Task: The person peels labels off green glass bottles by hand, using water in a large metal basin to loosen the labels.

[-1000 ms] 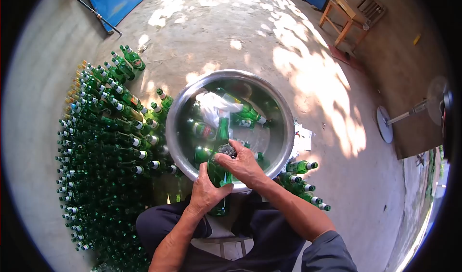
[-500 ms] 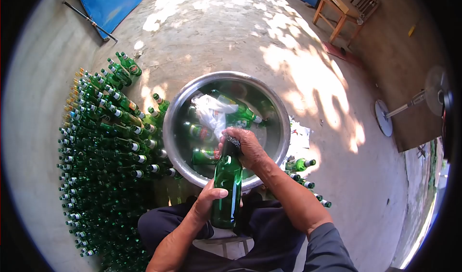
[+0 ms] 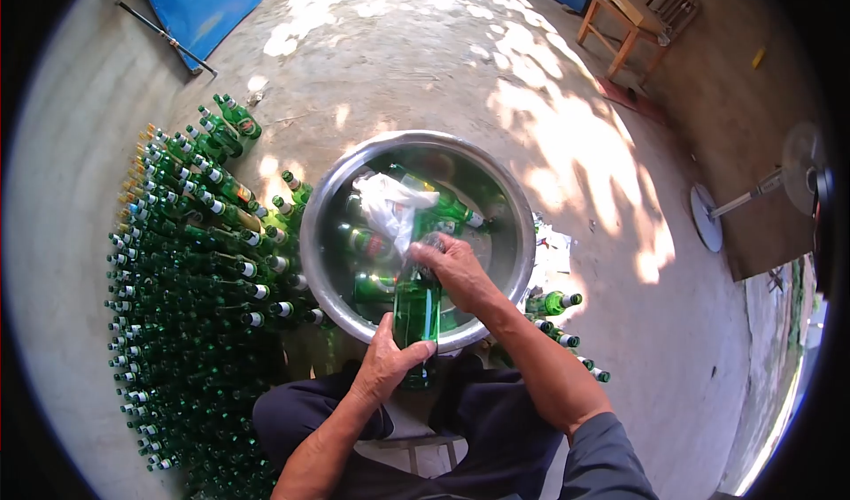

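On the head view I see the green bottle (image 3: 416, 310) held over the near rim of the metal basin (image 3: 312, 234), neck pointing into it, so any drips would fall inside, I judge. The left hand (image 3: 386, 365) wraps its lower body to steady it. The right hand (image 3: 458, 273) is curled tight over the neck end. Stacked bottles (image 3: 195, 261) lie left of the basin and a few loose bottles (image 3: 553, 303) lie right of it.

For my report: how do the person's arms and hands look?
The left hand and right hand are bare, no gloves. A grey-blue sleeve covers the right upper arm to the elbow; the left forearm shows no sleeve. No watch or ring visible.
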Demonstrator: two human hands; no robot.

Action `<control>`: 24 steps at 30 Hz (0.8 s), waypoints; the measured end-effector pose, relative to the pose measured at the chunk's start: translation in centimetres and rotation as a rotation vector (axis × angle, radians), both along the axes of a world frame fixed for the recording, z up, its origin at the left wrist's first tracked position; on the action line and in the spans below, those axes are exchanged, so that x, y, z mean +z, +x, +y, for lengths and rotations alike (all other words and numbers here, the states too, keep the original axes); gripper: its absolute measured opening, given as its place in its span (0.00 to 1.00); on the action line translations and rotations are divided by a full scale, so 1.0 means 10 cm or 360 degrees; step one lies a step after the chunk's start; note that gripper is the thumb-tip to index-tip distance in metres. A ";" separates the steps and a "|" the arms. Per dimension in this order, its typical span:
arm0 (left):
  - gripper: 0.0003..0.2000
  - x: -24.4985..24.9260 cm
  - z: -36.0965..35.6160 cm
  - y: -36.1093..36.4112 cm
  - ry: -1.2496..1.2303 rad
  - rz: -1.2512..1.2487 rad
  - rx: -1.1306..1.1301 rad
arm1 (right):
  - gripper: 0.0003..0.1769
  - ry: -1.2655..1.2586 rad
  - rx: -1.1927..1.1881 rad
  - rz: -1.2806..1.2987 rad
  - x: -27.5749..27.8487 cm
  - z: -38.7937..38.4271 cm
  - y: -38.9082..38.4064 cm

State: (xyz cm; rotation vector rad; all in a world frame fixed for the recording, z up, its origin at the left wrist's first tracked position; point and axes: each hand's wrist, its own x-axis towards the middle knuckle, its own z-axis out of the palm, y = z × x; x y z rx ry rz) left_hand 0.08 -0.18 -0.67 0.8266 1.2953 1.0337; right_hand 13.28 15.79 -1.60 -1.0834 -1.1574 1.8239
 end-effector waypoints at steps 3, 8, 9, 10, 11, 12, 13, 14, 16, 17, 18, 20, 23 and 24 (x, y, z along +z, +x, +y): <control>0.31 0.10 0.03 -0.05 -0.0004 -0.0313 0.0208 | 0.22 0.0027 0.0358 -0.0161 0.19 -0.19 -0.04; 0.32 0.07 0.08 -0.18 0.0085 0.0060 0.0280 | 0.30 0.0442 0.0234 -0.0132 0.22 -0.52 -0.22; 0.32 0.07 0.08 -0.15 0.0093 0.0024 0.0273 | 0.30 0.0373 0.0241 -0.0236 0.23 -0.47 -0.20; 0.33 0.07 0.08 -0.12 0.0105 -0.0013 0.0263 | 0.29 0.0307 0.0246 -0.0341 0.26 -0.40 -0.18; 0.33 0.07 0.06 -0.09 0.0055 -0.0013 0.0214 | 0.27 0.0173 0.0193 -0.0553 0.26 -0.33 -0.15; 0.33 0.09 0.05 -0.07 0.0054 -0.0013 0.0214 | 0.27 0.0172 0.0193 -0.0553 0.19 -0.25 -0.13; 0.34 0.13 0.04 -0.05 0.0068 0.0164 0.0089 | 0.26 0.0152 0.0049 -0.0361 0.06 -0.16 -0.11; 0.34 0.16 0.03 -0.01 0.0083 0.0340 -0.0040 | 0.25 0.0130 -0.0098 -0.0171 -0.06 -0.11 -0.08; 0.35 0.20 0.04 0.03 0.0047 0.0229 -0.0043 | 0.24 -0.0072 -0.0064 -0.0039 -0.08 -0.10 -0.03; 0.38 0.22 0.06 0.03 0.0010 0.0232 -0.0028 | 0.23 -0.0030 -0.0052 -0.0076 -0.09 -0.13 -0.03; 0.40 0.24 0.06 0.02 -0.0026 0.0236 -0.0012 | 0.21 0.0013 -0.0038 -0.0111 -0.09 -0.15 -0.02; 0.40 0.20 0.07 0.00 -0.0053 0.0348 -0.0018 | 0.21 -0.0041 0.0023 -0.0103 0.01 -0.18 -0.02; 0.40 0.20 0.06 -0.01 -0.0093 0.0532 -0.0048 | 0.19 -0.0150 0.0057 -0.0034 0.03 -0.17 -0.06; 0.38 0.21 0.05 0.00 -0.0099 0.0603 -0.0077 | 0.19 -0.0200 0.0025 0.0026 0.02 -0.14 -0.07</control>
